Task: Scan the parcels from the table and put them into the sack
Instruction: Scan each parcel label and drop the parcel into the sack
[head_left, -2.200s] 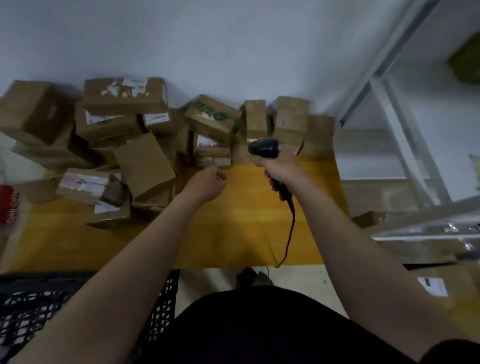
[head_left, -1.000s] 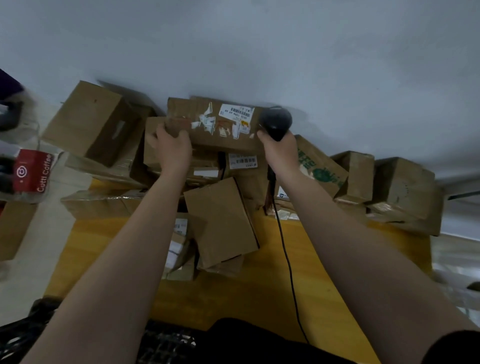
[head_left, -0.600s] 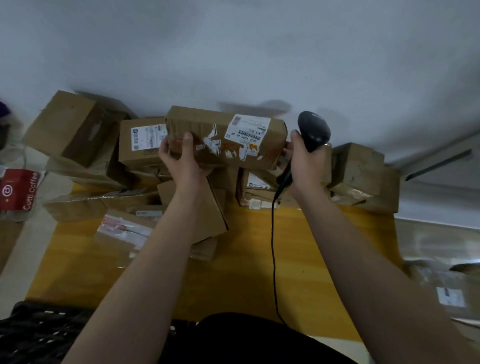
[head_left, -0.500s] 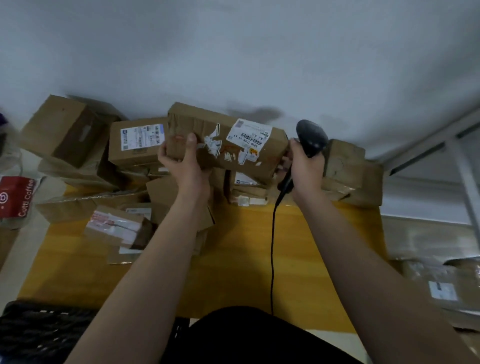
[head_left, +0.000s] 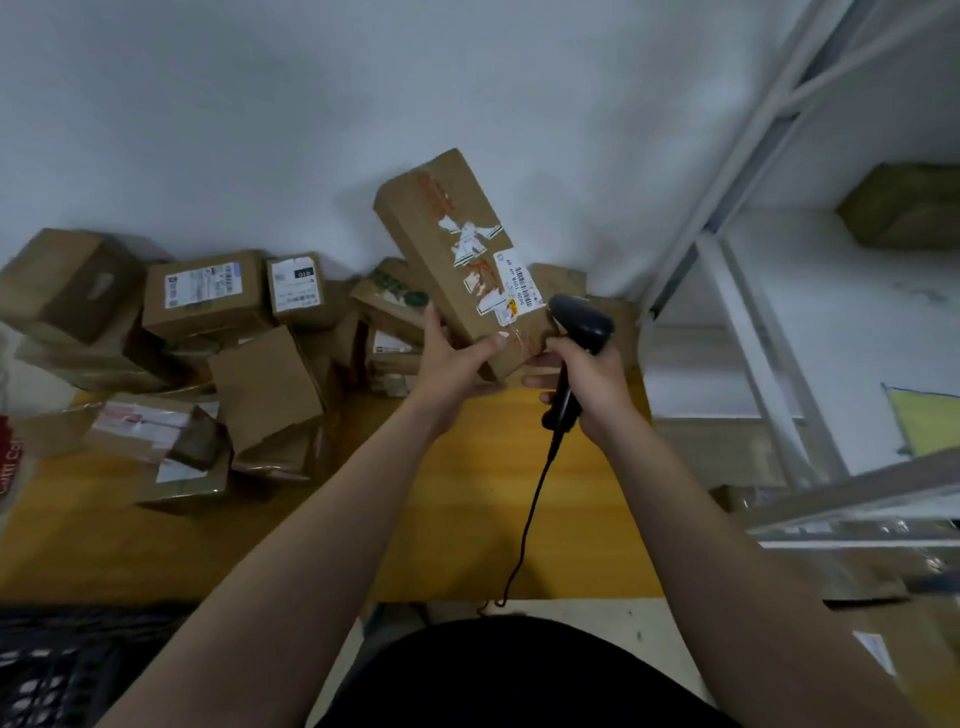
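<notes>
I am gripping the tall parcel (head_left: 452, 249) by its lower end in my left hand (head_left: 457, 358), thumb across its face, holding it tilted above the table (head_left: 467, 493). My right hand (head_left: 587, 384) is curling round the scanner (head_left: 579, 322), whose head is sitting just beside the white label (head_left: 514, 283).

The parcel is long and I am holding only its bottom, so it could tip out of my one-handed grip. The scanner is also very near the barcode and angled across it, which may spoil the read. The cable (head_left: 524, 525) is trailing over the table edge and could snag.

The label is carrying a barcode and a row of digits too small to trust. Torn sticker scraps and faded red print are marking the cardboard. No sack is clearly showing.
</notes>
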